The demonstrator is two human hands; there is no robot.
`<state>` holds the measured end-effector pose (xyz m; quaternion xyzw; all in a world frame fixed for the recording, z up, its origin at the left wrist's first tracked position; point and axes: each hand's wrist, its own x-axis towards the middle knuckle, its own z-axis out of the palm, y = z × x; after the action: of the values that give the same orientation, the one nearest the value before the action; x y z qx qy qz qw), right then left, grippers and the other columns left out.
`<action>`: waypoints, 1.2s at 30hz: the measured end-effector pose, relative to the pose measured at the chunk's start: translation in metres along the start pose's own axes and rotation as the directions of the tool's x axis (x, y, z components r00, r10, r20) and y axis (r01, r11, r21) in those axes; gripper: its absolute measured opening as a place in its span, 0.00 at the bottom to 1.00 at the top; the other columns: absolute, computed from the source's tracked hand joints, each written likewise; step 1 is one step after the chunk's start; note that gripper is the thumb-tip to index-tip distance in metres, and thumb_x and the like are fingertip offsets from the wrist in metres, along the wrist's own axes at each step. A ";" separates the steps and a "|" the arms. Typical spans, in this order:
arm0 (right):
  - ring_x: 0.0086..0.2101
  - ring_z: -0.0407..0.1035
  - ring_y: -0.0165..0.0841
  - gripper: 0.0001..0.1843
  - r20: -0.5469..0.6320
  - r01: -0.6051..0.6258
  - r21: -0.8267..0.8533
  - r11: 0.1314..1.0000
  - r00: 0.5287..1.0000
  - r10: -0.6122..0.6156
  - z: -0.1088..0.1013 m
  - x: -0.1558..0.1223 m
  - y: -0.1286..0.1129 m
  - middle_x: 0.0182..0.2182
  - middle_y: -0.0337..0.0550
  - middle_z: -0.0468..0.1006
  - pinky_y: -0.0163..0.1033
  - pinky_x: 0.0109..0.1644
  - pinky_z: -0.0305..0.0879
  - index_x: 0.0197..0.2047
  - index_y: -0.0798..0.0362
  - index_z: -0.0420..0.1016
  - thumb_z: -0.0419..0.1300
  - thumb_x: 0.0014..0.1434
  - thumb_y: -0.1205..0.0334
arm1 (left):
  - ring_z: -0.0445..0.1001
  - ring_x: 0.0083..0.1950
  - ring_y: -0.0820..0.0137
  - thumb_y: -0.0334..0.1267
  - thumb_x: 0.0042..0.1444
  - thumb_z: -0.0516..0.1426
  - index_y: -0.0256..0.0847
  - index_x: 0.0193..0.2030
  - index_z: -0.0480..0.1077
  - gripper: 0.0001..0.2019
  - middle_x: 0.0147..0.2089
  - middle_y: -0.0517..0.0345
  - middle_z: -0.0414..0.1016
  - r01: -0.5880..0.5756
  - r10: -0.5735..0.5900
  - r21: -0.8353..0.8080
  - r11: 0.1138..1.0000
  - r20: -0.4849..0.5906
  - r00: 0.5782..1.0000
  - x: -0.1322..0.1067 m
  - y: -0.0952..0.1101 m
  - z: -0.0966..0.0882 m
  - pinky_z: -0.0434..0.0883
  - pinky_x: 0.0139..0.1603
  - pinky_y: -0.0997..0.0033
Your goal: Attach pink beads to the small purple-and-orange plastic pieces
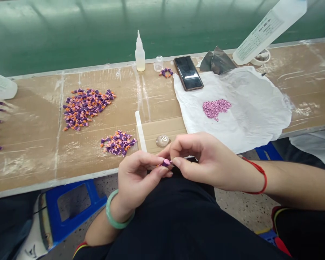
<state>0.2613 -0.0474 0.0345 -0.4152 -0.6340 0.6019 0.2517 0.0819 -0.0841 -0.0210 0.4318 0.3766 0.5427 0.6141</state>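
Though streaky, tabletop (38,119) above speckled floor (238,206)

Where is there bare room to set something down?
Bare: tabletop between the large purple pile and white cloth; the cloth right of the pink pieces. Crowded: near the left hand and right hand, with small purple pile, white strip and disc.
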 end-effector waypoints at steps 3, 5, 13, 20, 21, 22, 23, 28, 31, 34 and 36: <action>0.33 0.77 0.29 0.06 -0.012 0.046 -0.081 0.996 0.999 -0.047 0.000 -0.001 0.000 0.34 0.43 0.84 0.32 0.35 0.72 0.28 0.53 0.68 0.58 0.55 0.70 | 0.83 0.28 0.69 0.35 0.54 0.69 0.41 0.34 0.78 0.05 0.32 0.57 0.85 0.000 0.000 -0.007 1.000 0.003 1.000 0.000 0.000 0.001 0.82 0.29 0.76; 0.32 0.76 0.29 0.06 -0.018 0.081 -0.132 0.988 0.996 -0.084 0.000 -0.001 -0.001 0.33 0.42 0.84 0.33 0.34 0.71 0.28 0.53 0.68 0.58 0.56 0.70 | 0.83 0.27 0.69 0.35 0.53 0.70 0.41 0.34 0.79 0.05 0.32 0.57 0.85 0.004 -0.004 -0.019 1.000 -0.008 1.000 0.000 0.001 0.002 0.82 0.28 0.76; 0.31 0.76 0.28 0.09 -0.023 0.217 -0.273 0.937 0.972 -0.232 0.001 -0.002 -0.001 0.31 0.41 0.84 0.31 0.34 0.70 0.27 0.52 0.67 0.57 0.57 0.72 | 0.82 0.26 0.71 0.35 0.51 0.71 0.40 0.32 0.79 0.06 0.30 0.59 0.84 0.016 -0.018 -0.081 0.997 -0.034 0.999 -0.001 -0.001 0.005 0.82 0.28 0.78; 0.29 0.74 0.27 0.10 -0.026 0.249 -0.319 0.915 0.962 -0.271 0.003 -0.004 0.002 0.30 0.41 0.83 0.31 0.33 0.69 0.26 0.52 0.65 0.56 0.57 0.73 | 0.82 0.25 0.71 0.36 0.50 0.71 0.39 0.31 0.78 0.07 0.29 0.58 0.84 0.037 -0.039 -0.045 0.998 -0.041 0.998 0.000 0.000 0.006 0.81 0.26 0.78; 0.29 0.74 0.27 0.10 -0.027 0.252 -0.322 0.912 0.961 -0.275 0.003 -0.004 0.003 0.30 0.41 0.83 0.31 0.33 0.69 0.27 0.52 0.65 0.56 0.57 0.73 | 0.82 0.25 0.71 0.35 0.50 0.71 0.40 0.31 0.79 0.07 0.30 0.58 0.84 0.040 -0.042 -0.057 0.998 -0.033 0.999 0.001 0.001 0.006 0.81 0.26 0.79; 0.29 0.74 0.27 0.10 -0.026 0.256 -0.326 0.910 0.960 -0.280 0.003 -0.004 0.004 0.30 0.42 0.83 0.31 0.33 0.69 0.27 0.52 0.65 0.56 0.58 0.73 | 0.82 0.26 0.71 0.34 0.50 0.71 0.40 0.31 0.79 0.06 0.30 0.58 0.84 0.038 -0.040 -0.074 0.997 -0.024 0.999 0.001 0.001 0.006 0.81 0.27 0.80; 0.29 0.74 0.27 0.10 -0.026 0.260 -0.329 0.908 0.958 -0.284 0.003 -0.005 0.004 0.30 0.42 0.83 0.31 0.33 0.69 0.27 0.52 0.65 0.56 0.58 0.73 | 0.82 0.26 0.72 0.33 0.51 0.71 0.40 0.32 0.80 0.05 0.30 0.59 0.84 0.037 -0.038 -0.090 0.995 -0.016 0.999 0.001 0.001 0.006 0.81 0.27 0.80; 0.30 0.75 0.27 0.11 -0.031 0.296 -0.345 0.891 0.945 -0.326 0.002 -0.006 0.008 0.31 0.41 0.83 0.31 0.34 0.69 0.27 0.51 0.64 0.56 0.58 0.73 | 0.82 0.26 0.72 0.31 0.51 0.70 0.41 0.32 0.80 0.04 0.30 0.60 0.84 0.029 -0.029 -0.118 0.993 0.002 1.000 0.003 0.000 0.007 0.81 0.27 0.81; 0.29 0.75 0.26 0.10 -0.038 0.309 -0.355 0.882 0.938 -0.344 0.003 -0.007 0.011 0.31 0.41 0.83 0.30 0.33 0.69 0.27 0.51 0.64 0.56 0.58 0.73 | 0.82 0.25 0.71 0.33 0.50 0.71 0.40 0.31 0.80 0.05 0.29 0.59 0.84 0.028 -0.028 -0.103 0.994 -0.005 1.000 0.003 0.000 0.008 0.81 0.26 0.80; 0.29 0.75 0.26 0.10 -0.052 0.302 -0.359 0.883 0.938 -0.342 0.003 -0.006 0.012 0.31 0.40 0.83 0.30 0.33 0.69 0.27 0.51 0.64 0.56 0.58 0.73 | 0.82 0.25 0.72 0.33 0.51 0.71 0.40 0.31 0.80 0.05 0.29 0.60 0.84 0.045 -0.046 -0.101 0.994 -0.004 0.999 0.004 -0.001 0.010 0.81 0.27 0.81; 0.29 0.75 0.26 0.10 -0.039 0.296 -0.345 0.890 0.943 -0.329 -0.001 -0.006 0.012 0.30 0.39 0.83 0.30 0.33 0.70 0.28 0.51 0.66 0.56 0.58 0.73 | 0.82 0.25 0.73 0.32 0.52 0.70 0.41 0.32 0.80 0.04 0.30 0.61 0.84 0.062 -0.062 -0.101 0.993 0.009 0.998 0.004 -0.001 0.010 0.81 0.28 0.82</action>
<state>0.2675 -0.0524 0.0240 -0.3729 -0.7726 0.4162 0.3015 0.0918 -0.0809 -0.0182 0.3899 0.3603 0.5404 0.6528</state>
